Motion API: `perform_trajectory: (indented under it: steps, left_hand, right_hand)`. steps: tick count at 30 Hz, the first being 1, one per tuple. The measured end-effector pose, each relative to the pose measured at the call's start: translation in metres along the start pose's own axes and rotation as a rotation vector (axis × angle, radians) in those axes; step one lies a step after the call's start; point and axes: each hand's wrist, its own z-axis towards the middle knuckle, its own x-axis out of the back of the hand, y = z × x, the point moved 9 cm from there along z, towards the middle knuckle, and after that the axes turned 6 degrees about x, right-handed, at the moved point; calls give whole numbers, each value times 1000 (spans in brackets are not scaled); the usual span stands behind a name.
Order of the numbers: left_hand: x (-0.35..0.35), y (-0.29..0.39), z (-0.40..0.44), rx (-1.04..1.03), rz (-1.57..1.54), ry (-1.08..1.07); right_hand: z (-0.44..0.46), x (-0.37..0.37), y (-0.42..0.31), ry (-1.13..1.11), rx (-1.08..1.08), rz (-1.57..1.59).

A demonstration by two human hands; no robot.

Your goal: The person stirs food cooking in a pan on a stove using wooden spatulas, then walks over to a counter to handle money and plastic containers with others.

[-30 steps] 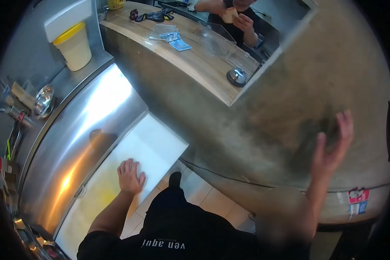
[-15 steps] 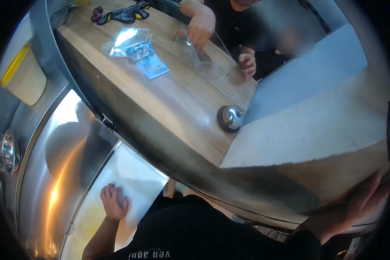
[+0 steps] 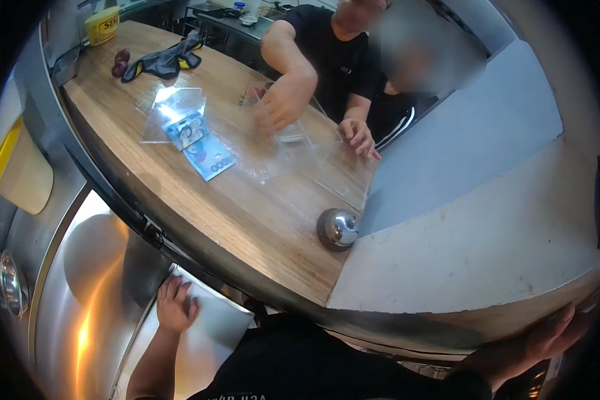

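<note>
My left hand (image 3: pixel 175 305) rests on the white board (image 3: pixel 203 327) at the lower left, fingers apart and holding nothing. At the far lower right, my right hand (image 3: pixel 557 337) lies against the wall below the ledge, with its fingers stretched out and partly in shadow. On the wooden counter (image 3: pixel 247 233) ahead are blue banknotes (image 3: pixel 203 150), partly on a clear plastic piece (image 3: pixel 173 110). A silver bell (image 3: pixel 339 230) stands near the counter's right corner. Across the counter, a person (image 3: pixel 323 60) has one hand over clear plastic panels (image 3: pixel 313 143).
Dark gloves (image 3: pixel 163 61), red onions (image 3: pixel 121 63) and a yellow tub (image 3: pixel 103 27) stand at the counter's far left. A yellow-rimmed bucket (image 3: pixel 21 167) and a metal bowl (image 3: pixel 12 283) are on the left. A pale wall (image 3: pixel 460 180) bounds the right.
The view has swung toward the counter, showing more of it. My right hand has moved lower and farther right; my left hand stays on the board. The other person's hand has reached down to the plastic.
</note>
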Motion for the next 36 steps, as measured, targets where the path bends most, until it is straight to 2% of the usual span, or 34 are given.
perform_trajectory:
  steps: [5, 8, 13, 21, 36]
  left_hand:
    - [-1, -1, -5, 8, 33, -14]
    - [-1, -3, -4, 14, 21, -14]
    - [-3, -2, -4, 14, 9, -29]
    - [2, 2, 0, -6, 12, -27]
    - [-1, -1, -1, 1, 43, -26]
  right_hand:
    - [-9, 19, 28, -13, -37, -121]
    - [-11, 20, 27, -51, 66, -68]
    - [-26, 49, 67, -145, 52, -150]
    - [-26, 42, 52, -43, 120, -166]
    - [-31, 43, 49, -3, 119, -178]
